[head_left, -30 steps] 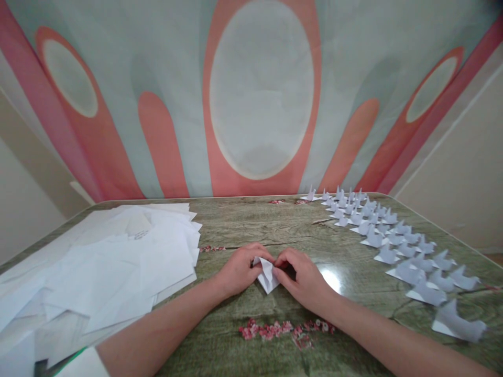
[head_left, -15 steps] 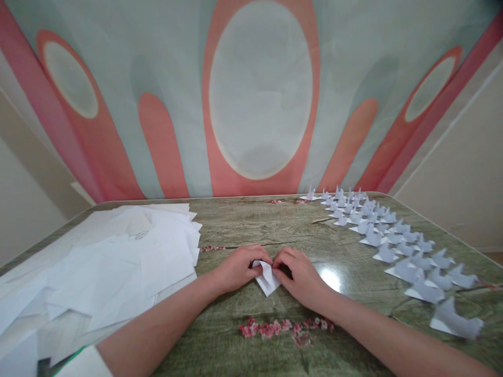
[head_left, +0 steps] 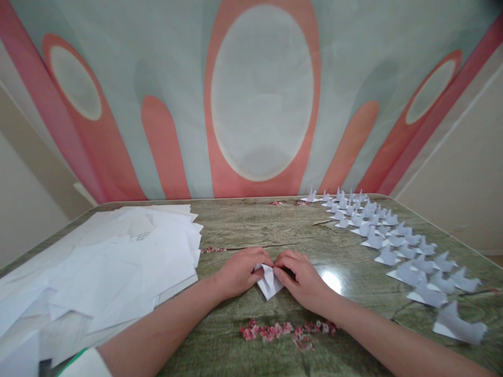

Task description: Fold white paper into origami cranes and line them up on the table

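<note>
A small folded white paper is held between my two hands over the middle of the table, one corner pointing toward me. My left hand pinches its upper left side, the thumb tucked against the fold. On the upper right side my right hand grips it, with thumb and fingers closed on the edge. The fingertips of both hands nearly meet at the top of the paper. Parts of the paper are hidden behind the fingers.
A wide spread of white paper sheets covers the table's left side. Several rows of folded paper birds stand along the right, the nearest bird close to the front. The wood-patterned table ends at a painted wall.
Both hands stay on the folded paper, with small finger shifts and its right flap spread slightly wider. The whole view has moved slightly.
</note>
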The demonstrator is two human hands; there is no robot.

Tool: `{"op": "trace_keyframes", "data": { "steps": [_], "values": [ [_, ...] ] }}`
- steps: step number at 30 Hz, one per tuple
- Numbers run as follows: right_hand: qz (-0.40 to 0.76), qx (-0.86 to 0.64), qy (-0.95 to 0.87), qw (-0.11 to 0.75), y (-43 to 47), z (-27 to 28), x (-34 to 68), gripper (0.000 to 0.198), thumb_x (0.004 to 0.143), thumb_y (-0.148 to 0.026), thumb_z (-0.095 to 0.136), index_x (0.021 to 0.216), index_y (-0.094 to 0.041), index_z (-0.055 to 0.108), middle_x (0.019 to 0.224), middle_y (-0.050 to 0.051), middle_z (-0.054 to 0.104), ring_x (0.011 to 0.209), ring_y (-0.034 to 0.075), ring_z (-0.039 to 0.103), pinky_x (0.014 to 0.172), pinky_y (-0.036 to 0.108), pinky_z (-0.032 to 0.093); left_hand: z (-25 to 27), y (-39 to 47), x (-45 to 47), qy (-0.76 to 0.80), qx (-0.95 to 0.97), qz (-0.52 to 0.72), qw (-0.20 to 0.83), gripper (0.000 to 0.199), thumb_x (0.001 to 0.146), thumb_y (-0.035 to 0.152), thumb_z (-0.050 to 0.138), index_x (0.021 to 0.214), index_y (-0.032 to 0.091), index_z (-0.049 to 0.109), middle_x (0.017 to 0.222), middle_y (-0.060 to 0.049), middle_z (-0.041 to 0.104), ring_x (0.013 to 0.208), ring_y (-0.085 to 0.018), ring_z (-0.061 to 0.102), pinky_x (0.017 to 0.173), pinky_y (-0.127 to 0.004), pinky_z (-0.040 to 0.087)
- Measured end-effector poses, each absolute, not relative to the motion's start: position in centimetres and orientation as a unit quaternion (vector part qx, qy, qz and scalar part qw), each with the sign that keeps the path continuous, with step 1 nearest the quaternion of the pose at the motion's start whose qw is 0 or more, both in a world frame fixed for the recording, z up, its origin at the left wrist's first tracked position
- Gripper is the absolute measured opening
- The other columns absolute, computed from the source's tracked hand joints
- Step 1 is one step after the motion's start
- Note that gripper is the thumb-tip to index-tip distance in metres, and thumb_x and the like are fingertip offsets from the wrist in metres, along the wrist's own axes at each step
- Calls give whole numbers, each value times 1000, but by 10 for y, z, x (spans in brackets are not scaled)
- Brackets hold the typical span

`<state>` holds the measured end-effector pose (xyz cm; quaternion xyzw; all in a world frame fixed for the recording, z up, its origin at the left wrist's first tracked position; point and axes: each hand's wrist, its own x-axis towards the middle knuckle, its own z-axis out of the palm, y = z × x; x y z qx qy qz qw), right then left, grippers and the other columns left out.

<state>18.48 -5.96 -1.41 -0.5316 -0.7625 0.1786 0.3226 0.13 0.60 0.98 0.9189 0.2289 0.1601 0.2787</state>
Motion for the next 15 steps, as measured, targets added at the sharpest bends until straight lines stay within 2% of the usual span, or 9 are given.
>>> {"op": "trace_keyframes", "data": {
  "steps": [6,12,15],
  "values": [
    [175,-531,-767,316,-58,-15,184,13,87,-24,48,80,-21,59,82,2,58,81,17,51,73,31,36,9,5,2,227,914,171,289,28,73,4,46,93,19,60,94,-4,59,92,-16,52,83,-27,39],
    [182,-542,-760,309,-59,-12,184,13,87,-24,48,79,-21,58,83,2,58,81,17,51,74,32,36,10,0,4,357,877,203,250,14,68,11,54,80,17,52,77,0,54,69,-14,49,62,-22,39],
    [187,-546,-752,317,-59,-12,185,10,86,-24,50,82,-21,58,83,2,58,81,17,52,73,32,37,12,-1,4,371,882,179,229,8,68,15,56,74,18,52,71,2,54,67,-13,49,59,-21,36]
  ]
}}
